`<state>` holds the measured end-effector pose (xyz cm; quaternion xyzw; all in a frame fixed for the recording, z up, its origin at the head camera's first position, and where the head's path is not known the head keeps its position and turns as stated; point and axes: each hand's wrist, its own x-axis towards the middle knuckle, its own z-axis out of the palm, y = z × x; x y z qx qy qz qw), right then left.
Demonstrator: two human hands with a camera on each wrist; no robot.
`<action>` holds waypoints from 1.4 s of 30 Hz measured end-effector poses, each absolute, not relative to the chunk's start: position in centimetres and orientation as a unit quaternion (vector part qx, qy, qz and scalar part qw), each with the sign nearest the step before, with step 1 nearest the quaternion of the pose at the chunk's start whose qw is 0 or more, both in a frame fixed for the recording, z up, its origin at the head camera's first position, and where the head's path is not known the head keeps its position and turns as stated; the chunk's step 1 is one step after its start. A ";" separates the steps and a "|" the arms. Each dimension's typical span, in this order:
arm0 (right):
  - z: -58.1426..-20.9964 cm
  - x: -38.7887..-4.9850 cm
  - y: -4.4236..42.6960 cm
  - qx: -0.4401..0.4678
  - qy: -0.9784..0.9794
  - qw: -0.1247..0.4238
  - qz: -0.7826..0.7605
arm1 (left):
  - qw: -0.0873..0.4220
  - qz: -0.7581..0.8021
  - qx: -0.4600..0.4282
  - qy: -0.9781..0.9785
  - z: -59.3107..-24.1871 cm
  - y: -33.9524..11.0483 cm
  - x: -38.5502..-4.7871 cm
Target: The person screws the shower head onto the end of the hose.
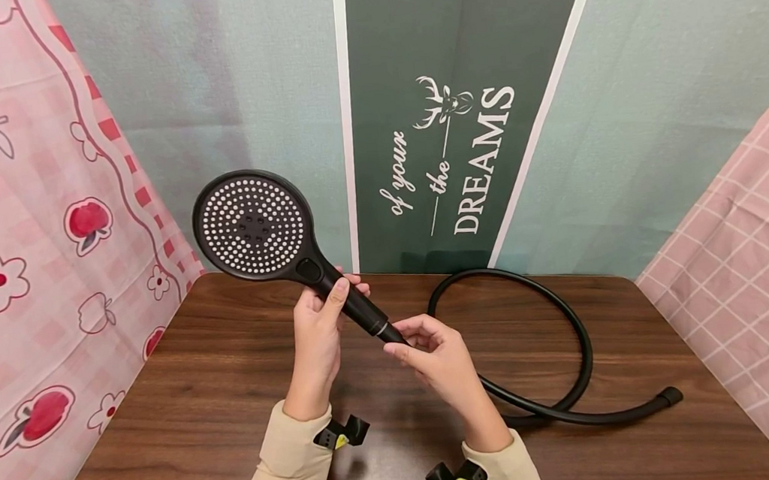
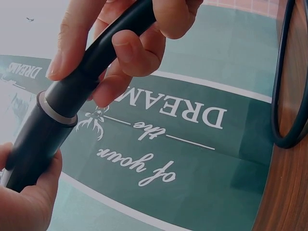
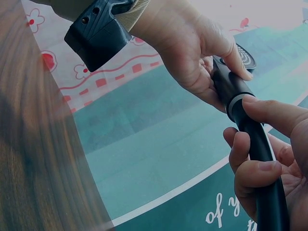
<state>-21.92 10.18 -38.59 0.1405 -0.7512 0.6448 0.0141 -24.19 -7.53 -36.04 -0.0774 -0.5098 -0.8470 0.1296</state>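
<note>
A black shower head point(image 1: 252, 225) with a round, white-dotted face is held up over the table, tilted with its face toward the upper left. My left hand point(image 1: 319, 335) grips its handle point(image 1: 361, 307), thumb on top. Just below the handle's end, my right hand point(image 1: 437, 352) pinches the end of a black hose point(image 1: 585, 352). In the left wrist view, a pale ring point(image 2: 57, 111) shows between the handle and the hose connector point(image 2: 72, 91). The right wrist view shows the hose point(image 3: 269, 192) running through the right fingers, its connector meeting the handle point(image 3: 230, 79).
The hose loops over the wooden table point(image 1: 187, 406), and its free end point(image 1: 670, 397) lies at the right. A grey-green cloth with lettering point(image 1: 480, 164) hangs behind. Pink cloths stand at left point(image 1: 28, 283) and right point(image 1: 752, 264). Each wrist wears a small black camera.
</note>
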 end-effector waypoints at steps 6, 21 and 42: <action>-38.6 -21.9 10.2 0.140 -0.756 0.015 0.640 | 0.129 -0.846 -0.076 -0.512 -36.1 -7.5 -24.2; -38.3 -21.9 10.1 0.139 -0.748 0.011 0.649 | 0.132 -0.844 -0.080 -0.513 -36.1 -7.5 -24.3; -38.2 -21.8 10.1 0.138 -0.753 0.011 0.644 | 0.131 -0.846 -0.080 -0.510 -36.1 -7.5 -24.3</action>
